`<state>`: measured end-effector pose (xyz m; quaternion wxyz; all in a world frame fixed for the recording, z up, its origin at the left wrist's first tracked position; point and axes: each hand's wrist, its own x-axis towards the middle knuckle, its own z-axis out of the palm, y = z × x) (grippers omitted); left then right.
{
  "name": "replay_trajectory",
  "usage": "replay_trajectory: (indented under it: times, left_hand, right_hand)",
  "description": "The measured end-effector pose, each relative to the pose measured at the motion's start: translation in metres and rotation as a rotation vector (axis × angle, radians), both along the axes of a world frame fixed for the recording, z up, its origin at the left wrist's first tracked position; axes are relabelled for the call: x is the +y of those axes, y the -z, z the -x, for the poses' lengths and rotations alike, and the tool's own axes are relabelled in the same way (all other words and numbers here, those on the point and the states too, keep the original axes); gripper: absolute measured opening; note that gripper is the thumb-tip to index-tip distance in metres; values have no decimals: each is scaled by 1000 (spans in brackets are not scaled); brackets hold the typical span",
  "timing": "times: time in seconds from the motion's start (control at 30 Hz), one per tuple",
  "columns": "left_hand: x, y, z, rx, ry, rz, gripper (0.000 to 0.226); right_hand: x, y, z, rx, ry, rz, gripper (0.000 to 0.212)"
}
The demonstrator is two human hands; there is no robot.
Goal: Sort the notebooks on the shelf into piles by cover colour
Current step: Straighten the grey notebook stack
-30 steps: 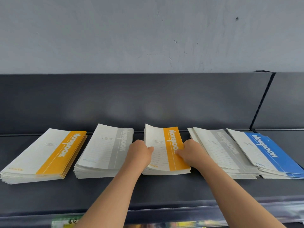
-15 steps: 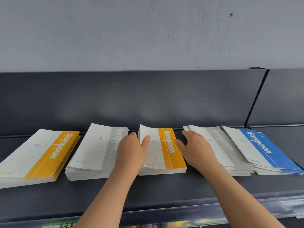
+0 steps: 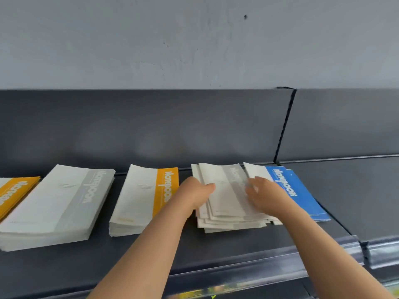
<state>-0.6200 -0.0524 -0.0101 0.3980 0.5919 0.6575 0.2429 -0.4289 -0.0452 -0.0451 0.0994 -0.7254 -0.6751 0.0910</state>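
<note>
Piles of notebooks lie in a row on a dark shelf [image 3: 237, 247]. From the left: an orange-striped pile [image 3: 13, 193] cut by the frame edge, a grey-striped pile [image 3: 56, 208], a second orange-striped pile [image 3: 142, 199], a messy fanned grey-striped pile [image 3: 226, 199], and a blue-striped pile [image 3: 302, 190] partly overlapping it. My left hand [image 3: 194, 193] rests at the left edge of the messy grey pile, fingers curled on its top notebook. My right hand [image 3: 263, 195] lies spread on the same pile's right side, covering part of the blue pile's white margin.
A dark back panel [image 3: 151, 126] rises behind the shelf, with a grey wall above. A vertical seam [image 3: 285, 126] divides it from the adjoining shelf section on the right. A raised front lip [image 3: 259, 262] runs along the shelf edge.
Both hands left the middle orange-striped pile and moved right onto the fanned grey-striped pile. The view has shifted right, pushing the far-left orange pile mostly out of frame.
</note>
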Motion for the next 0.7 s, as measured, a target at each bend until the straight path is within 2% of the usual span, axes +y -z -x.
replay_trajectory:
  times: [0.1, 0.23, 0.3, 0.37, 0.47, 0.57, 0.63, 0.7]
  left_hand:
    - [13, 5, -16, -47, -82, 14, 51]
    - [23, 9, -27, -235, -220, 67, 23]
    - [24, 12, -32, -277, -238, 106, 34]
    - [25, 17, -37, -239, -226, 141, 49]
    - [22, 24, -41, -196, -263, 80, 45]
    - [11, 22, -39, -302, -260, -36, 34]
    - [2, 17, -35, -385, -250, -131, 33]
    - [-6, 13, -30, -439, -239, -230, 32]
  right_hand:
    - [5, 10, -20, 46, -34, -16, 21]
    - [7, 17, -36, 6, -98, -67, 27]
    - [8, 19, -43, -9, -134, -69, 26]
    - [9, 18, -49, -5, -173, -59, 28]
    - [11, 15, -59, 30, -191, -33, 32]
    - [13, 12, -66, 18, -163, 5, 34]
    - [15, 6, -66, 110, -140, 39, 32]
    - [16, -4, -62, 413, -140, 47, 39]
